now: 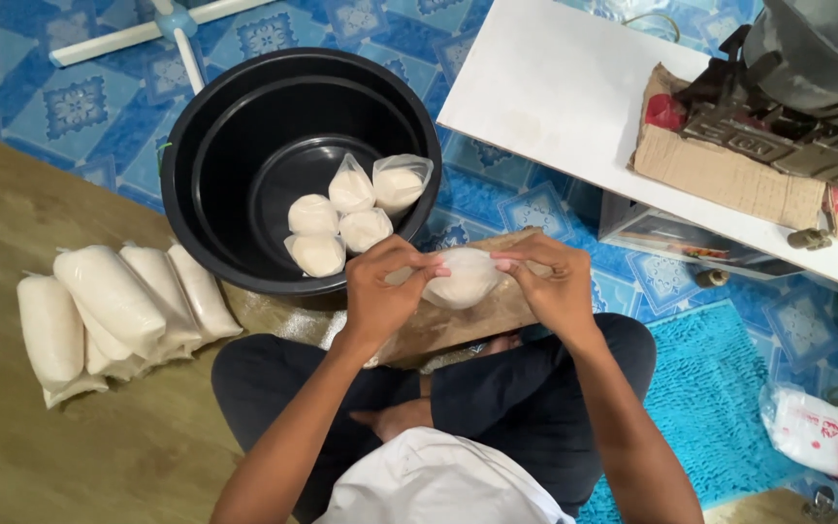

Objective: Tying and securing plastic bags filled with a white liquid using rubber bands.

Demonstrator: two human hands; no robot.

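I sit cross-legged on the floor. My left hand (380,286) and my right hand (550,281) together hold a small clear plastic bag of white stuff (463,278) above a wooden board (448,325) that lies across my lap. Each hand pinches one end of the bag. Just beyond my hands stands a big black tub (215,136) with several similar small filled bags (351,213) lying on its bottom.
Several long filled white bags (113,306) lie in a row on the brown mat at my left. A white low table (555,87) at the right carries cardboard (720,170) and a grey metal machine (807,78). A teal rug (720,388) and a red-and-white packet (812,432) lie at right.
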